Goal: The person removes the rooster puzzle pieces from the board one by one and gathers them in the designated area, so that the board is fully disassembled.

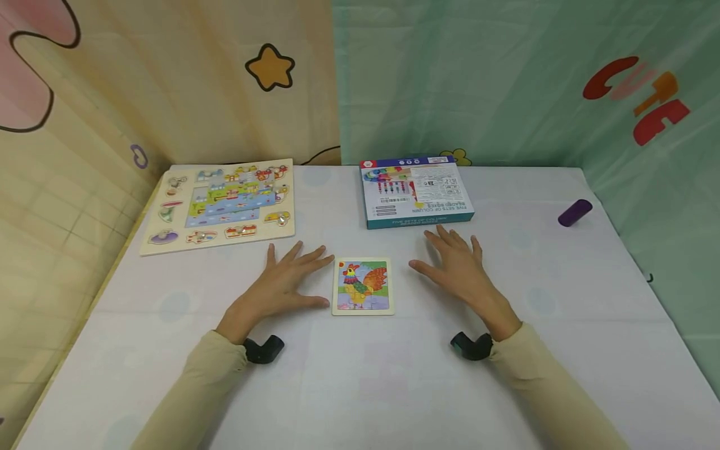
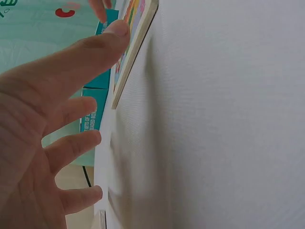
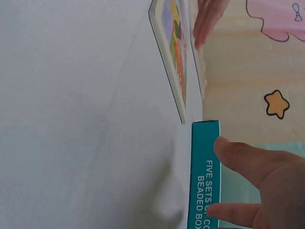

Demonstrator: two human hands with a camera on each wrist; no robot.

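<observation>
A small square jigsaw puzzle with a rooster picture and a pale wooden frame lies flat between the hands. My left hand is just left of it, fingers spread and holding nothing; the thumb tip comes close to the frame's left edge. In the left wrist view, the thumb overlaps the puzzle. To the right of the puzzle, at a wider gap, my right hand has its fingers spread and empty. Its fingertips point toward the teal-edged box behind. The right wrist view shows the puzzle side-on.
A larger wooden peg puzzle board with vehicle and other shaped pieces lies at the back left. Far right lies a purple cylinder. Printed curtains rise behind the white-covered table. Black curved pieces sit at both wrists.
</observation>
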